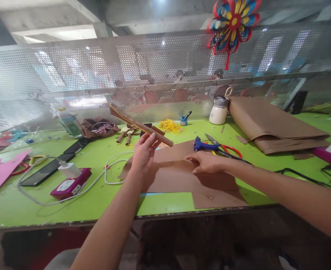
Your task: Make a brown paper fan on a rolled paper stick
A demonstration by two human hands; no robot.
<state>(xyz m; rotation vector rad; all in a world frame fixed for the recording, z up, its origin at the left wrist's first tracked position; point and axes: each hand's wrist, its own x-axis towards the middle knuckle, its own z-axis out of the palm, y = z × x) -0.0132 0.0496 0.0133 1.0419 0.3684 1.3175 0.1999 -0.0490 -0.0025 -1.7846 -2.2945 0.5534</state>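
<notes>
Now | centre frame: left hand [143,152] pinches roll [131,120] near one end | right hand [207,163] flat on sheet [176,178], holding nothing | risk: end-held roll may tip out.

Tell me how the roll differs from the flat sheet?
The roll is rolled thin; the sheet lies flat and wide. The roll is lifted, tilted, in the left hand; the sheet rests on the table under the right hand. The roll has a yellow strip; the sheet is plain. Both are brown.
</notes>
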